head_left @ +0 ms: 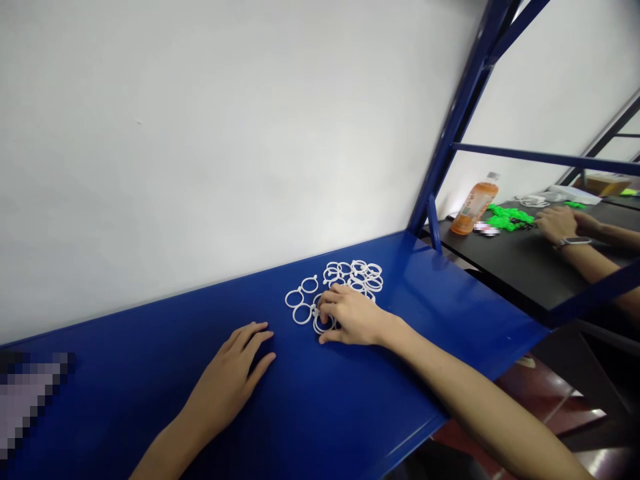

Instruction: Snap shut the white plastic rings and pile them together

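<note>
Several thin white plastic rings, each with what looks like a small knob on its rim, lie in a loose cluster on the blue tabletop. Over the near side of that cluster is my right hand, its fingers bent and its thumb apart from them. Parts of some rings show between thumb and fingers, and others are hidden under the hand; no ring appears lifted. To the left of the rings, my left hand rests on the tabletop with fingers stretched out and nothing in it.
A white wall rises behind the table. Blue metal posts stand at its right end. Beyond them, a black table bears an orange drink bottle, green pieces and another person's hands. A blurred-out item lies far left.
</note>
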A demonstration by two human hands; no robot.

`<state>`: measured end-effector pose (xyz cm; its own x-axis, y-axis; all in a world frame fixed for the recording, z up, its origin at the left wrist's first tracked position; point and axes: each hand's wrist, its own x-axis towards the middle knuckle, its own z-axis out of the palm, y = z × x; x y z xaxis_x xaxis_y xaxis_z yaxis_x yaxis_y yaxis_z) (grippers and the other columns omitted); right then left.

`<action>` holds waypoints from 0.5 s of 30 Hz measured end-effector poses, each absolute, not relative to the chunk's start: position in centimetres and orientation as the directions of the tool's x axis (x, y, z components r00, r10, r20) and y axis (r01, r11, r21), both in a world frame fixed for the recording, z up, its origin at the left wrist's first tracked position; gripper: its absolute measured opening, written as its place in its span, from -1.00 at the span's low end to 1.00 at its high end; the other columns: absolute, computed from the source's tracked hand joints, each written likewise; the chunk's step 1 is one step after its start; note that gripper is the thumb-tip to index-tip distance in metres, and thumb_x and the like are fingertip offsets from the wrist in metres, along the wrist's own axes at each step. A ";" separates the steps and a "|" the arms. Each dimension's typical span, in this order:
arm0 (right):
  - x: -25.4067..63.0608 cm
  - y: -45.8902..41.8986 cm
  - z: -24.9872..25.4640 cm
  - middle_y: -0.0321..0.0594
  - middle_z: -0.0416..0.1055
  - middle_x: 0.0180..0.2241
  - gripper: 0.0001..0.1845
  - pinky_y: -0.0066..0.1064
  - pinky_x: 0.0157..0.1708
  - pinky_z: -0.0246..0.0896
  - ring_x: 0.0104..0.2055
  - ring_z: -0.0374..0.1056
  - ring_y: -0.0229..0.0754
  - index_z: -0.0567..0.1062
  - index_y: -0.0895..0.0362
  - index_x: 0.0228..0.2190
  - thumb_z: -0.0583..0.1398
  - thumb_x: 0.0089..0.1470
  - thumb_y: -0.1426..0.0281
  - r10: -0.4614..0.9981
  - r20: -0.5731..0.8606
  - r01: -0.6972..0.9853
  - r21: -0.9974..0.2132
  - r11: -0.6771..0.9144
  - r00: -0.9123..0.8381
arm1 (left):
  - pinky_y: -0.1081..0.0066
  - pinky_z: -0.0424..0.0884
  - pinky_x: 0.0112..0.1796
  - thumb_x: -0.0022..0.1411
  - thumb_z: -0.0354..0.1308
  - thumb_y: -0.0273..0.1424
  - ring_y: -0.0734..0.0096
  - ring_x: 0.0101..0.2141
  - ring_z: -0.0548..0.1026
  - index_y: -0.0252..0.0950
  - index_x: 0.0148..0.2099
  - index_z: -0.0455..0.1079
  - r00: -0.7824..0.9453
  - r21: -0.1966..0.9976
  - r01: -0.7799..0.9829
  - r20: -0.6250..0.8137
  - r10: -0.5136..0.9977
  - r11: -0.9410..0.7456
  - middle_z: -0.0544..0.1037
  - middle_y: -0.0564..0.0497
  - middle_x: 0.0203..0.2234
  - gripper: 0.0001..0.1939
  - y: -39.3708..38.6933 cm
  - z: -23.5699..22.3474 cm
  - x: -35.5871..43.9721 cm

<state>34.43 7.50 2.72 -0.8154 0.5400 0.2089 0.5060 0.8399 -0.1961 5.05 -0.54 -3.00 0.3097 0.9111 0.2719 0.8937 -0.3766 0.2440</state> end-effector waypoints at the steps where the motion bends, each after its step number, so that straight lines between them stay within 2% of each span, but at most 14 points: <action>1: 34.5 7.5 2.7 -0.16 0.47 -0.19 -0.63 -0.26 -0.09 0.16 -0.14 0.28 -0.07 0.54 0.14 -0.32 0.36 0.06 0.08 0.540 0.204 0.505 -0.201 0.839 -0.817 | 0.01 0.38 0.18 0.38 -0.02 -0.07 0.11 0.19 0.38 -0.07 0.13 0.43 0.308 0.243 0.895 0.273 0.911 -0.375 0.47 0.01 0.14 -0.60 -0.5 -3.0 5.0; 6: 34.4 7.3 2.9 -0.14 0.47 -0.16 -0.73 -0.25 -0.05 0.17 -0.11 0.29 -0.07 0.56 0.15 -0.28 0.37 0.09 0.21 0.533 0.182 0.499 -0.205 0.842 -0.826 | 0.00 0.37 0.18 0.38 -0.03 -0.07 0.11 0.19 0.39 -0.06 0.12 0.42 0.302 0.241 0.899 0.264 0.916 -0.366 0.47 0.01 0.15 -0.60 -0.5 -3.0 5.0; 15: 33.4 6.7 2.2 -0.14 0.43 -0.08 -0.80 -0.25 -0.03 0.22 -0.10 0.29 -0.11 0.56 0.16 -0.40 0.29 0.15 0.28 0.524 0.214 0.487 -0.205 0.849 -0.824 | -0.02 0.38 0.17 0.38 -0.01 -0.09 0.11 0.18 0.40 -0.08 0.12 0.43 0.306 0.235 0.897 0.281 0.910 -0.374 0.48 -0.01 0.14 -0.61 -0.5 -3.1 5.0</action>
